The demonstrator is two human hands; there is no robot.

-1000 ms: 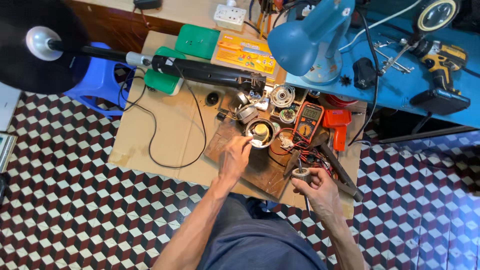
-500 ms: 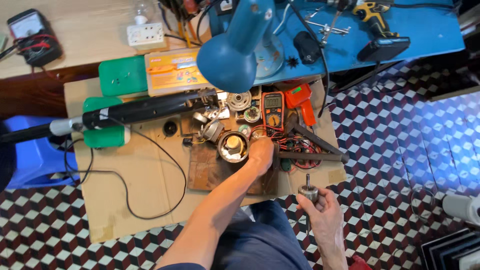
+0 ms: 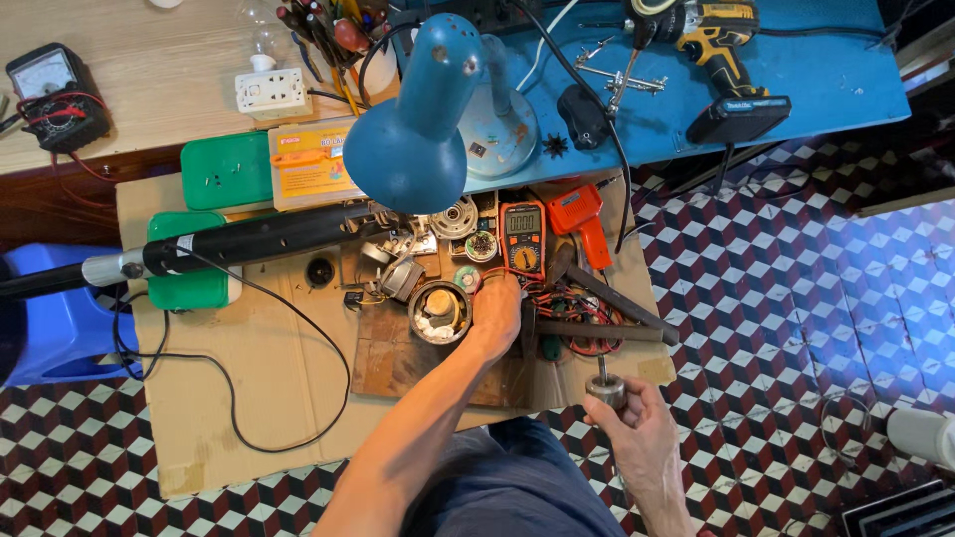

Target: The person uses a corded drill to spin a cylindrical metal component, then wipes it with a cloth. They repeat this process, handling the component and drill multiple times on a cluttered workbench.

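Fingers (image 3: 625,390) of my right hand (image 3: 637,433) were wrapped around a small metal rotor (image 3: 606,388), its thin shaft sticking up toward 12 o'clock, held over the near edge of the cardboard sheet (image 3: 249,398) at roughly 5 o'clock from the middle of the mess. So that hand was definitely clenched on the part. My left hand (image 3: 495,313) was stretched out flat-ish, fingers down on the wooden board (image 3: 398,363), just beside a round metal cup (image 3: 439,311) at its 9 o'clock; I honestly couldn't tell if it was pinching anything, since the fingertips were hidden among the red wires (image 3: 577,308).

At 12 o'clock from the left hand sat an orange multimeter (image 3: 523,237), and at its 1 o'clock an orange glue gun (image 3: 580,221). A big blue desk lamp (image 3: 418,139) hung over the whole pile. Way out at 9 o'clock a long black tube (image 3: 249,239) lay across the cardboard, over a green box (image 3: 189,283). A yellow cordless drill (image 3: 721,55) rested on the blue tabletop (image 3: 836,70) at 1 o'clock.
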